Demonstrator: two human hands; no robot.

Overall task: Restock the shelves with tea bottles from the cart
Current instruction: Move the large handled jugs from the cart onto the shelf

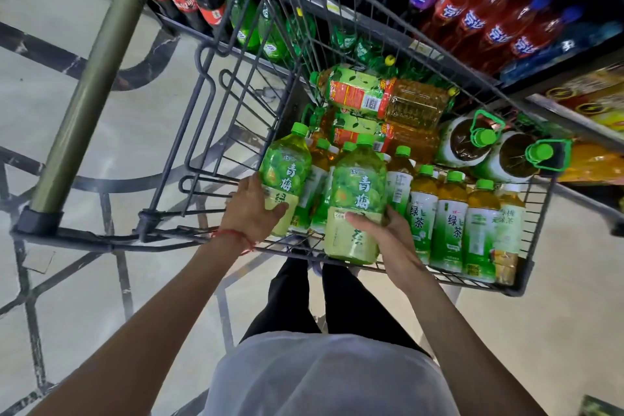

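Observation:
My left hand [251,209] grips a green plum tea bottle [283,176] at the cart's near left corner. A second, larger-looking green plum tea bottle [358,192] is held by my right hand [388,233], fingers curled round its lower half, lifted above the cart's near rim. Both bottles have green caps and green labels. The wire cart [236,105] holds several green tea bottles [449,223] standing in a row to the right, and larger amber tea bottles [381,98] lying behind them.
Two big jugs with green handles [483,142] stand at the cart's far right. Shelves [337,10] beyond the cart carry cola, green soda, purple and red drink bottles. The cart's handle bar [98,78] runs along the left. Tiled floor surrounds me.

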